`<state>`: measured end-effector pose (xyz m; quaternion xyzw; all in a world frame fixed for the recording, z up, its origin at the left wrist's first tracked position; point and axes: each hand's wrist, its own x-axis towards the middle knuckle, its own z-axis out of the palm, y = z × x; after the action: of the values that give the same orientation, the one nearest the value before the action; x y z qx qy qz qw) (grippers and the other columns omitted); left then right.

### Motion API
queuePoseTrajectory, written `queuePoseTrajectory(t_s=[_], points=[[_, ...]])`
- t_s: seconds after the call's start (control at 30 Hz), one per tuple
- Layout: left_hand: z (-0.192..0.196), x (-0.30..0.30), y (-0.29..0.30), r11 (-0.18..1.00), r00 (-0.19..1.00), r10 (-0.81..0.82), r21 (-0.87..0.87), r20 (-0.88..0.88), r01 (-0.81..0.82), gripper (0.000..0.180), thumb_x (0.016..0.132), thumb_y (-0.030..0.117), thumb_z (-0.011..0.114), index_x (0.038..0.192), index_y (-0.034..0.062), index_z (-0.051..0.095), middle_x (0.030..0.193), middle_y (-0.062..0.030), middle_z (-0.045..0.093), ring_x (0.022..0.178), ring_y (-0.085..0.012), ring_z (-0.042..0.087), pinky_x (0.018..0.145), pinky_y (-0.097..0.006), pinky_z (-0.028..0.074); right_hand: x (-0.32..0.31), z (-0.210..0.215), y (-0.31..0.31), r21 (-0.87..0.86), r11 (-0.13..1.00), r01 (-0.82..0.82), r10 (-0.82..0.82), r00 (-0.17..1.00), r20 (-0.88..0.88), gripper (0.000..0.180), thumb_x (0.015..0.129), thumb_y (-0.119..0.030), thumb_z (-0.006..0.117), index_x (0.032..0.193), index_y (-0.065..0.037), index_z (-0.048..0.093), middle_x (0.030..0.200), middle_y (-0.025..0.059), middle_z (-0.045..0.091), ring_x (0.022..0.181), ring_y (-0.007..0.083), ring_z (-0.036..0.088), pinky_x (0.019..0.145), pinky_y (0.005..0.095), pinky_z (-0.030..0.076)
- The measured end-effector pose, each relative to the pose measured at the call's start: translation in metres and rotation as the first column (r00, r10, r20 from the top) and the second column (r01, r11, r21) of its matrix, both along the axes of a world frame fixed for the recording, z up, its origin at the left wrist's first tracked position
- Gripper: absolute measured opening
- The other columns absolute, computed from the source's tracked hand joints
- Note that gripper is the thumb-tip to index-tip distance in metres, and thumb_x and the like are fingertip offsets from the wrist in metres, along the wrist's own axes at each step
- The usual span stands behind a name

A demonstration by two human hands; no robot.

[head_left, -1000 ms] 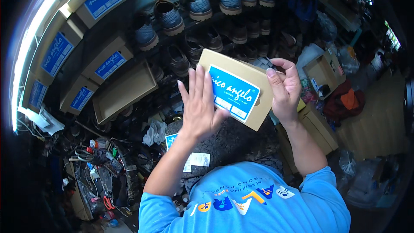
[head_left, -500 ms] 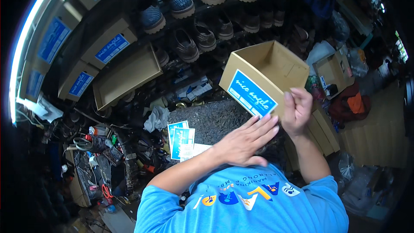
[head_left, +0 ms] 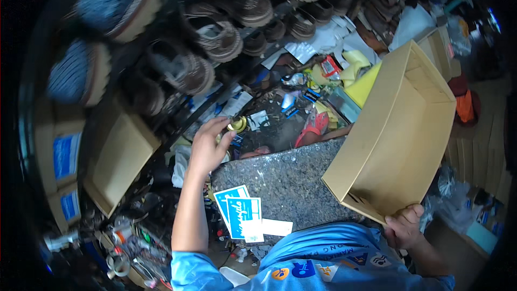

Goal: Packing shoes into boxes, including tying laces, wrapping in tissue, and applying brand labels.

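Observation:
An open tan cardboard box (head_left: 375, 124) is tilted on the right, its hollow inside facing me. My right hand (head_left: 405, 225) grips its near lower edge, fingers closed on the cardboard. My left hand (head_left: 208, 144) is stretched out over the far left corner of a dark stone slab (head_left: 291, 178), thumb and fingers apart. Just beyond its fingertips is a gold-coloured round lid or ring (head_left: 238, 124); whether they touch I cannot tell. Overlapping blue-and-white paper labels (head_left: 245, 216) lie on the slab's near left part, beside a blank white slip (head_left: 277, 228).
Racks of dark brown shoes (head_left: 215, 35) and blue textured shoes (head_left: 116, 2) rise at the far left. Below them rests a shallow cardboard lid (head_left: 121, 156). Labelled boxes (head_left: 65, 156) line the left side. A pink clog (head_left: 313, 127) and scraps lie behind the slab.
My left hand has left the box's labelled face and moved away to the far left. The box has been turned and tilted in my right hand, hiding its label. The view has shifted too.

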<state>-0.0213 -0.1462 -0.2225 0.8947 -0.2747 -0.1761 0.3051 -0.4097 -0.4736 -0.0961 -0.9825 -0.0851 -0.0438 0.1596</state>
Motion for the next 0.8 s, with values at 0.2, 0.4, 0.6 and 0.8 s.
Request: queuePoseTrajectory(t_s=[0.2, 0.4, 0.6, 0.8], points=[[-0.166, 0.078, -0.111, 0.770, 0.755, -0.425, 0.238, -0.500, 0.592, 0.046, 0.082, 0.028, 0.078, 0.117, -0.0015, 0.069, 0.118, -0.0236, 0.068, 0.111, -0.0393, 0.065, 0.095, -0.045, 0.051, -0.007, 0.006, 0.026, -0.103, 0.987, 0.125, -0.130, 0.991, -0.042, 0.024, 0.074, -0.011, 0.066, 0.098, -0.014, 0.065, 0.093, 0.0069, 0.071, 0.095, 0.0254, 0.063, 0.086, 0.0454, 0.039], [-0.287, 0.085, -0.226, 0.285, 0.484, -0.571, 0.393, -0.662, 0.874, 0.064, 0.072, 0.039, 0.087, 0.116, -0.0031, 0.067, 0.124, -0.0236, 0.067, 0.117, -0.0362, 0.065, 0.099, -0.046, 0.051, -0.007, 0.019, 0.031, -0.063, 0.985, 0.159, -0.170, 0.936, -0.309, 0.026, 0.071, -0.018, 0.070, 0.096, -0.017, 0.068, 0.098, 0.0066, 0.075, 0.094, 0.0251, 0.067, 0.084, 0.0437, 0.044], [-0.414, 0.047, -0.221, 0.650, 0.906, -0.204, 0.641, -0.370, 0.408, 0.086, 0.073, 0.042, 0.088, 0.138, 0.0037, 0.048, 0.144, -0.0235, 0.049, 0.137, -0.0421, 0.044, 0.104, -0.050, 0.049, 0.000, 0.006, 0.016, 0.031, 0.991, 0.132, -0.126, 0.981, -0.148, 0.019, 0.075, -0.020, 0.070, 0.093, -0.017, 0.067, 0.082, -0.0012, 0.073, 0.075, 0.0183, 0.061, 0.079, 0.0404, 0.047], [-0.445, -0.001, -0.228, 0.733, 0.992, 0.090, 0.680, -0.092, -0.003, 0.065, 0.083, 0.034, 0.079, 0.127, 0.0067, 0.041, 0.128, -0.0221, 0.058, 0.125, -0.0422, 0.054, 0.099, -0.054, 0.051, 0.000, -0.004, 0.004, 0.027, 0.990, 0.139, -0.136, 0.986, -0.097, 0.018, 0.075, -0.020, 0.071, 0.093, -0.018, 0.068, 0.081, -0.0021, 0.073, 0.076, 0.0185, 0.062, 0.078, 0.0398, 0.048]])
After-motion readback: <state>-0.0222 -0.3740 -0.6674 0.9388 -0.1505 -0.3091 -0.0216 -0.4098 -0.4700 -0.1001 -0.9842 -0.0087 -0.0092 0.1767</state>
